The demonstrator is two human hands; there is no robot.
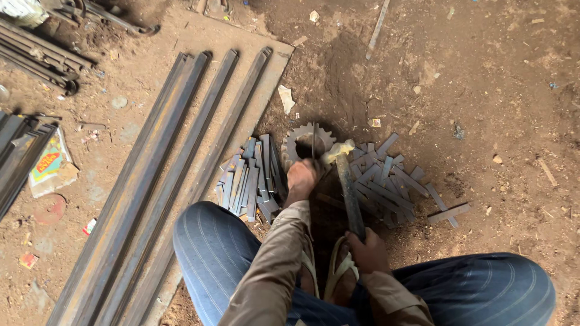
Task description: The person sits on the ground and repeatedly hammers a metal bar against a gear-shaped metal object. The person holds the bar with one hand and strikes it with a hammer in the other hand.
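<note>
Head view, left hand: the left hand (301,178) is out in front of the knee, fingers curled shut around a thin flat metal strip (313,143) that stands upright on edge over the hole of a toothed sprocket wheel (296,140).

Head view, right hand: the right hand (366,250) is wrapped tight round the bottom end of a hammer (345,181) handle, close to the body. The handle is dark and the pale, worn head sits just beside the top of the strip (can't tell if it's actually touching).

Sprocket: lying flat in the dirt, half hidden behind the left hand, between the two heaps of cut pieces.

Left heap: a stack of short flat steel pieces (251,178), laid fairly neatly side by side, just left of the left hand.

Right heap: a looser scatter of cut strips (393,178), criss-crossed, under and to the right of the hammer.

Long stock: several long steel bars (175,175) run diagonally on a flat board (272,72) to the left.

Legs: blue striped trousers (211,247), knees spread either side, a sandal (339,271) between them.

Ground: loose brown dirt (495,90) with scraps, and a colourful printed packet (49,164) far left.
</note>
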